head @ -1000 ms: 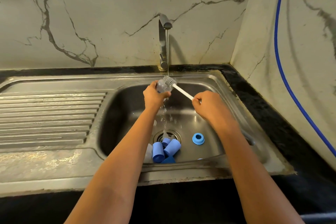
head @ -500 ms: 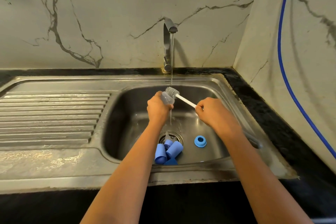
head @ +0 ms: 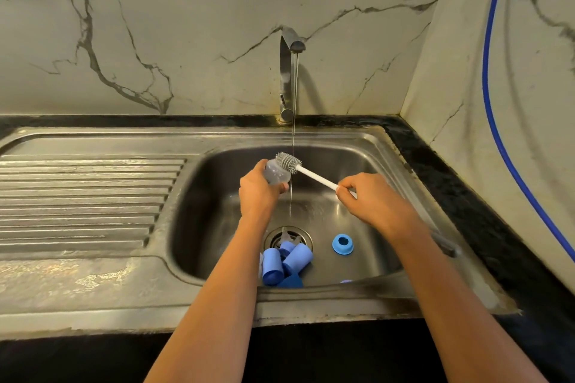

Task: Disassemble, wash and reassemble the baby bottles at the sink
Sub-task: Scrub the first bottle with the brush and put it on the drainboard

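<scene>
Mid-wash imo: left grip (head: pixel 258 193) wraps bottle (head: pixel 277 173), right grip (head: pixel 373 199) pinches brush (head: pixel 306 172); caps (head: pixel 297 258) + ring (head: pixel 342 244) wait in sink (head: pixel 211 202), reassembly tbd.

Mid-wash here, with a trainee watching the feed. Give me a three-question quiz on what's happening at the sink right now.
1. True or false: water runs from the tap.
2. The right hand grips: A) the brush by its white handle, B) a sponge, C) a blue cap.
3. Fill in: the left hand holds a clear ____.
Key: 1 true; 2 A; 3 bottle.
</scene>
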`<action>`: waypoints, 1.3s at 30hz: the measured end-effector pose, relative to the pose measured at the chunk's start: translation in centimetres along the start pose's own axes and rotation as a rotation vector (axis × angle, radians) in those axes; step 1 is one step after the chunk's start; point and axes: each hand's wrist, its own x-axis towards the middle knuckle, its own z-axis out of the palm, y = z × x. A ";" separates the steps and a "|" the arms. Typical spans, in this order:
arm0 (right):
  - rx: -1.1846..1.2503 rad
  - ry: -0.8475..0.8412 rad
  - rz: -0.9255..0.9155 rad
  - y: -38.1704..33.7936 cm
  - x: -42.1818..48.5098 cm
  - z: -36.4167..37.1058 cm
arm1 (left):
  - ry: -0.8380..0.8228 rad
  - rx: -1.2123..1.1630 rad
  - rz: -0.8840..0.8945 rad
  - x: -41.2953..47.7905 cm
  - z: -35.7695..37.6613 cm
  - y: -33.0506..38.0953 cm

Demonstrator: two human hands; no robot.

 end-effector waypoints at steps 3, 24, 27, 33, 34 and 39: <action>0.029 0.044 0.022 0.2 0.4 0.1 | -0.026 0.040 0.067 0.3 0.1 0.4; 0.086 0.026 -0.010 -0.1 -0.3 -0.8 | 0.074 -0.055 0.097 1.1 0.0 -0.4; 0.104 0.100 0.000 -0.1 0.2 -0.1 | 0.025 -0.070 0.143 1.3 0.2 -0.2; 0.196 0.087 0.013 0.0 -0.2 -0.4 | 0.035 -0.170 0.062 1.9 0.6 -0.7; 0.205 0.066 0.009 0.0 -0.3 -0.5 | 0.034 -0.230 0.003 1.9 0.5 -0.8; 0.227 0.100 0.004 0.0 0.2 0.3 | -0.140 -0.549 -0.240 1.5 0.8 -0.2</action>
